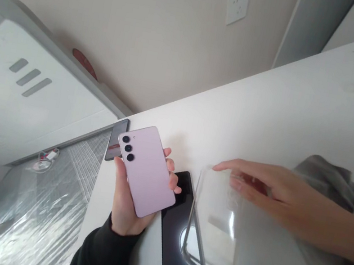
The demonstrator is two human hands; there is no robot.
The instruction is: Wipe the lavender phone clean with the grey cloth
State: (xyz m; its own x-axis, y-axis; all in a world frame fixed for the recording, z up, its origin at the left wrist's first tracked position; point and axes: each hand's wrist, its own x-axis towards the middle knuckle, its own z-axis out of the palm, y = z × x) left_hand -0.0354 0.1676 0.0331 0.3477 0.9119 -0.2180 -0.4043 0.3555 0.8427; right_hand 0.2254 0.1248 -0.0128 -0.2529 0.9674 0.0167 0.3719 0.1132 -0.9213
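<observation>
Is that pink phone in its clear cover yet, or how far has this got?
Not yet. The pink phone is bare, held back-up in the left hand. The right hand touches the top edge of the clear case, which is empty and lies partly on a black phone on the white table. Phone and case are apart; joining them is left.

Soft, even daylight filled the scene, bright on the white table [305,105]. Shadows were faint, the clearest just beside the left hand [133,198]. Glare shone on the clear case [214,230] and the plastic wrap [38,199] at near left. Wide-lens distortion tilted and bent the edges.
</observation>
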